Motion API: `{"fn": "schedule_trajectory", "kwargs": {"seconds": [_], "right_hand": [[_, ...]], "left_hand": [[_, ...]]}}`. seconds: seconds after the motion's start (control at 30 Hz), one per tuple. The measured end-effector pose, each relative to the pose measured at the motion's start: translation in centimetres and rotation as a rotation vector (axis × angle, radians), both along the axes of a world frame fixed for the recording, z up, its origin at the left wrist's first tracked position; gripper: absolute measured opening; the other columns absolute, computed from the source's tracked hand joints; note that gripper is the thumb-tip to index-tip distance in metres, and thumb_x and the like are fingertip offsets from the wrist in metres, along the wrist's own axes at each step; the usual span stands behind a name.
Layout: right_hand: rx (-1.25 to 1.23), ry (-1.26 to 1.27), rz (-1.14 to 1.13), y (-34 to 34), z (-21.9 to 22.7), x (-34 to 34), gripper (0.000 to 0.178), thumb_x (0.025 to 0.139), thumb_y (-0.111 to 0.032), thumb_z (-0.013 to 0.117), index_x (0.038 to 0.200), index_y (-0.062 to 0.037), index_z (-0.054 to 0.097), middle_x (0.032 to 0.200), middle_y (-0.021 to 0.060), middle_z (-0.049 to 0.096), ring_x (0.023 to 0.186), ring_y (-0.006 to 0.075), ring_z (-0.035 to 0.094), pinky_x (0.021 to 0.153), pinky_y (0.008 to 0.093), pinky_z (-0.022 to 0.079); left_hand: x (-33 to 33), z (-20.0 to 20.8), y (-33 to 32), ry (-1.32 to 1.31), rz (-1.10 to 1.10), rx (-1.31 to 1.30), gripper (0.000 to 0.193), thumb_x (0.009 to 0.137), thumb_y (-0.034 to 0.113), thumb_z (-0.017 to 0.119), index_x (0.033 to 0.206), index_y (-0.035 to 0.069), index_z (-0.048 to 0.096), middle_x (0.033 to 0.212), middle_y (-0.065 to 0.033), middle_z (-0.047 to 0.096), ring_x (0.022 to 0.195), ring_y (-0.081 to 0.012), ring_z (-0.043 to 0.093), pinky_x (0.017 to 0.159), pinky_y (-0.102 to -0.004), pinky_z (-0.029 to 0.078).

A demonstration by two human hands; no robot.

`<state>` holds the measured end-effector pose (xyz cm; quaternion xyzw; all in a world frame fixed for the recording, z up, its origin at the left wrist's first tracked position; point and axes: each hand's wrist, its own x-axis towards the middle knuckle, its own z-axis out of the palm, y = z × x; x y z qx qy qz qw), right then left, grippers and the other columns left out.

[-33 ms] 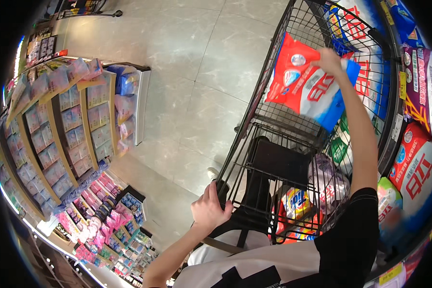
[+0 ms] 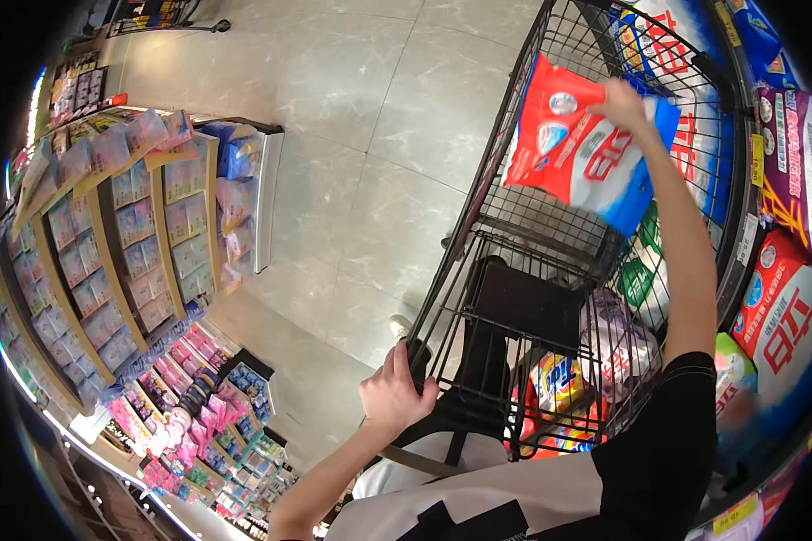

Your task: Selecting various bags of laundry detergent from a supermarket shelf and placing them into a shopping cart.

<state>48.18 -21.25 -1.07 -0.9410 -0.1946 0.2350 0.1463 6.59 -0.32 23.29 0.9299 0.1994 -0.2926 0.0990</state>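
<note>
My right hand (image 2: pixel 621 108) grips the upper edge of a red, white and blue bag of washing powder (image 2: pixel 576 149). The bag is held tilted over the main basket of a black wire shopping cart (image 2: pixel 550 239). My left hand (image 2: pixel 395 395) is closed round the near left end of the cart's handle, its thumb pointing right; the palm side is hidden. Below the cart's black child-seat panel (image 2: pixel 530 307), colourful detergent bags (image 2: pixel 558 383) show through the wires.
Shelves along the right hold large detergent bags (image 2: pixel 780 316), close against the cart. A display rack (image 2: pixel 144 243) of small packages stands to the left, with pink goods (image 2: pixel 185 388) nearer me. Grey tiled floor (image 2: pixel 361 153) lies between rack and cart.
The washing powder bag has shifted slightly up and to the right with my right hand. My left hand has stayed in place on the cart.
</note>
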Motion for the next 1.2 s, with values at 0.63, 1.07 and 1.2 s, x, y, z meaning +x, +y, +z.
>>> {"fn": "schedule_trajectory", "kwargs": {"seconds": [0.63, 1.07, 1.2], "right_hand": [[-0.191, -0.175, -0.225, 5.5, -5.8, 0.8, 0.062, 0.075, -0.041, 0.046, 0.127, -0.0163, 0.024, 0.133, 0.0137, 0.012, 0.122, 0.0295, 0.015, 0.093, 0.0523, 0.016], [0.049, 0.38, -0.202, 11.0, -3.5, -15.0, 0.059, 0.07, -0.024, 0.054, 0.122, -0.0106, 0.029, 0.132, 0.0194, 0.01, 0.108, 0.0334, 0.038, 0.087, 0.0387, 0.037], [0.213, 0.42, -0.082, 9.7, -0.8, -19.6, 0.063, 0.072, -0.024, 0.054, 0.124, -0.0052, 0.024, 0.129, 0.0215, 0.018, 0.114, 0.034, 0.03, 0.093, 0.0376, 0.029]], "left_hand": [[0.9, 0.1, 1.2, -0.066, 0.019, -0.028, 0.057, 0.058, 0.027, 0.052, 0.105, -0.003, 0.041, 0.078, -0.0141, 0.056, 0.052, -0.028, 0.055, 0.045, -0.0346, 0.044], [1.5, -0.2, 4.7, -0.074, -0.105, 0.026, 0.055, 0.06, 0.029, 0.052, 0.102, -0.005, 0.042, 0.076, -0.0147, 0.056, 0.05, -0.0278, 0.055, 0.042, -0.0352, 0.044], [1.4, -0.5, 4.9, -0.092, -0.127, 0.033, 0.055, 0.061, 0.03, 0.051, 0.103, -0.005, 0.041, 0.075, -0.0156, 0.056, 0.05, -0.0285, 0.055, 0.045, -0.0372, 0.045]]}}
